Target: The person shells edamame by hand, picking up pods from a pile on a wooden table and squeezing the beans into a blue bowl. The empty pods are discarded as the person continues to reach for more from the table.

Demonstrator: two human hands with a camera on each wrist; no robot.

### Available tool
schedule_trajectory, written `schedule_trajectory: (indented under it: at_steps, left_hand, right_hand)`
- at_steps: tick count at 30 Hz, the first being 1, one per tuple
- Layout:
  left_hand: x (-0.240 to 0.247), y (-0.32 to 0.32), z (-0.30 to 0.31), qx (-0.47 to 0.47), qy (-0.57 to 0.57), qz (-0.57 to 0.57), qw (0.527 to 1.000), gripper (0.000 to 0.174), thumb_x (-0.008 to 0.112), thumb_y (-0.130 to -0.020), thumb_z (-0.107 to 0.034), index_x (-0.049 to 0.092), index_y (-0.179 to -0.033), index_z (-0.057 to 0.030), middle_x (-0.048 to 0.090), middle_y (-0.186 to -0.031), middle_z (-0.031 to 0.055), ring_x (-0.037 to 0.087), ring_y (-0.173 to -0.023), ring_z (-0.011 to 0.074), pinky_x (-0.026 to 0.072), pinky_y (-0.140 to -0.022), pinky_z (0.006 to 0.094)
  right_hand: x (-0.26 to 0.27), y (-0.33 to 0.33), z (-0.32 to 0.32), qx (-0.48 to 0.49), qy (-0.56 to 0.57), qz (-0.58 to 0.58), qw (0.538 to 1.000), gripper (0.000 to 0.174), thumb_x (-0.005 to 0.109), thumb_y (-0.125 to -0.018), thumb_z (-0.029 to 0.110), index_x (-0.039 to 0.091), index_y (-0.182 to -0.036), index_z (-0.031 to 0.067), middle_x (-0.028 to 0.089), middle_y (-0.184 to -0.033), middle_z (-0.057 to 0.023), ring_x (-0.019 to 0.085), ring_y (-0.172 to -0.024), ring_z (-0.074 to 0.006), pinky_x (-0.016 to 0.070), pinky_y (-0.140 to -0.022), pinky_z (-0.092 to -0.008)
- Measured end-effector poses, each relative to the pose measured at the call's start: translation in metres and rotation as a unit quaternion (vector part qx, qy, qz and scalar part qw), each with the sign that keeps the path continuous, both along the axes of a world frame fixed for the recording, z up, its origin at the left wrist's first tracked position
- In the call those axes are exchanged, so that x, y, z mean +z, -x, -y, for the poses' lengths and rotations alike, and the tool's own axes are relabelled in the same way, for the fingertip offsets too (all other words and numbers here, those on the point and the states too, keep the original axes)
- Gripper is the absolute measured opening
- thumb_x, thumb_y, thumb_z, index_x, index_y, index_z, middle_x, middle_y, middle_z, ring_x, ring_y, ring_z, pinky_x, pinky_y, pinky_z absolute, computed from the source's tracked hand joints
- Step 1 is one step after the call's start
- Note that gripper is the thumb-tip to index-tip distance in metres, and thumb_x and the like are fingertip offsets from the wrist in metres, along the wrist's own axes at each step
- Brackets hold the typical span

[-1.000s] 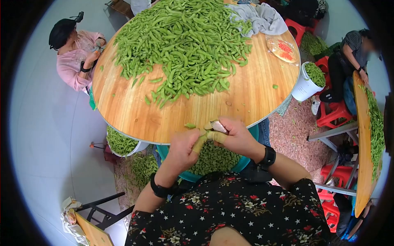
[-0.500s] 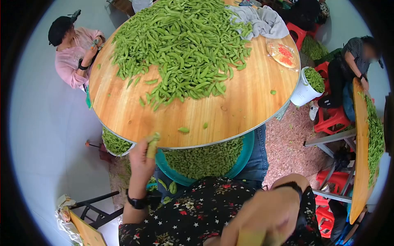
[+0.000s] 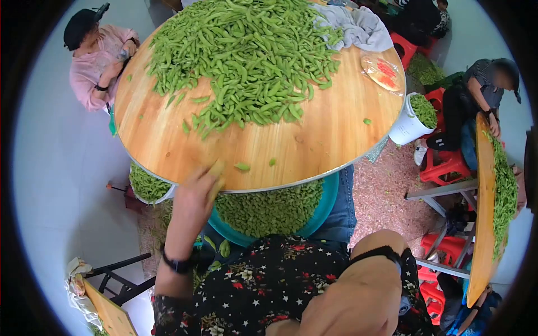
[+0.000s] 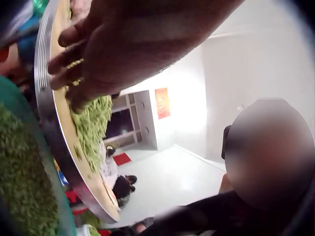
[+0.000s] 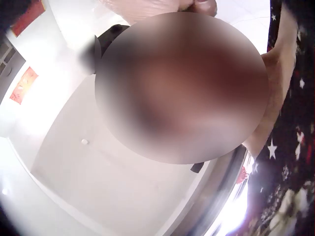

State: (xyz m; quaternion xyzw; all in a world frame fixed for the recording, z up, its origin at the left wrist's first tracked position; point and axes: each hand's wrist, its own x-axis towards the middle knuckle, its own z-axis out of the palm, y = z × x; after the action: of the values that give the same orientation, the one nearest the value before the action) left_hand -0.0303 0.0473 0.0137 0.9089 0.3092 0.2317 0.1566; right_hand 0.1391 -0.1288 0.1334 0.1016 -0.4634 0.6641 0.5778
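My left hand (image 3: 193, 201) is over the near edge of the round wooden table (image 3: 336, 134), a yellowish cover (image 3: 216, 178) on a finger. In the left wrist view its fingers (image 4: 66, 64) are loosely spread at the tabletop, holding nothing visible. Close by lie two loose green bean pods (image 3: 242, 166). A big heap of pods (image 3: 241, 61) covers the far part of the table. Below the edge, a teal basin (image 3: 329, 204) holds shelled beans (image 3: 269, 213). My right hand (image 3: 358, 302) is raised close to my chest; its fingers are mostly hidden, and I cannot tell what they hold.
Buckets of pods stand at the left (image 3: 167, 196) and right (image 3: 406, 131) of the table. A grey cloth (image 3: 361, 28) and a bagged flat bread (image 3: 384, 73) lie on it. One person (image 3: 92, 61) sits at left, another (image 3: 485, 84) by a second table (image 3: 483, 224).
Both hands were together above the basin, the right with a small shiny object. They parted: the right came back towards my chest, the left went left, then slightly forward over the table edge.
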Motion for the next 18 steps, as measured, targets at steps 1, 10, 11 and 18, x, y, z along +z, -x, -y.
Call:
schedule_trajectory:
  at_steps: [1, 10, 11, 18]
  left_hand:
    - [-0.007, -0.016, -0.008, -0.027, -0.037, 0.031, 0.998, 0.02, 0.065, -0.083, -0.014, 0.064, -0.101, -0.0042, 0.063, -0.103, 0.0138, 0.061, -0.089, 0.0352, 0.0506, -0.072, 0.04]
    - [-0.028, -0.038, -0.019, -0.041, 0.082, 0.088, 0.992, 0.014, 0.064, -0.084, -0.005, 0.064, -0.097, -0.0031, 0.061, -0.088, 0.0103, 0.063, -0.076, 0.0242, 0.05, -0.066, 0.0313]
    - [-0.033, -0.034, -0.019, -0.038, 0.077, 0.086, 0.992, 0.014, 0.064, -0.084, -0.005, 0.064, -0.097, -0.0031, 0.061, -0.088, 0.0103, 0.063, -0.076, 0.0242, 0.05, -0.066, 0.0313]
    - [-0.049, -0.024, -0.02, 0.018, 0.185, 0.219, 0.958, 0.016, 0.063, -0.085, 0.001, 0.064, -0.101, 0.001, 0.063, -0.079, 0.0063, 0.06, -0.07, 0.0124, 0.0482, -0.064, 0.0257]
  right_hand:
    - [0.001, -0.001, 0.004, -0.004, 0.004, 0.003, 1.0, 0.015, 0.059, -0.093, 0.014, 0.059, -0.093, -0.0012, 0.059, -0.089, -0.0147, 0.063, -0.081, -0.032, 0.0511, -0.065, -0.0338]
    - [0.003, -0.021, 0.005, -0.02, -0.019, 0.07, 0.997, 0.021, 0.056, -0.094, 0.022, 0.059, -0.094, 0.0022, 0.06, -0.094, -0.014, 0.062, -0.076, -0.0277, 0.0499, -0.058, -0.0293]
    - [0.001, -0.026, 0.003, -0.035, -0.044, 0.175, 0.983, 0.016, 0.056, -0.091, 0.018, 0.056, -0.095, 0.0023, 0.059, -0.096, -0.0135, 0.062, -0.081, -0.0286, 0.0497, -0.066, -0.0317]
    - [-0.109, -0.048, -0.031, -0.147, -0.013, 0.622, 0.769, 0.017, 0.053, -0.091, 0.018, 0.053, -0.093, 0.001, 0.054, -0.084, -0.0156, 0.056, -0.082, -0.0362, 0.0453, -0.075, -0.0419]
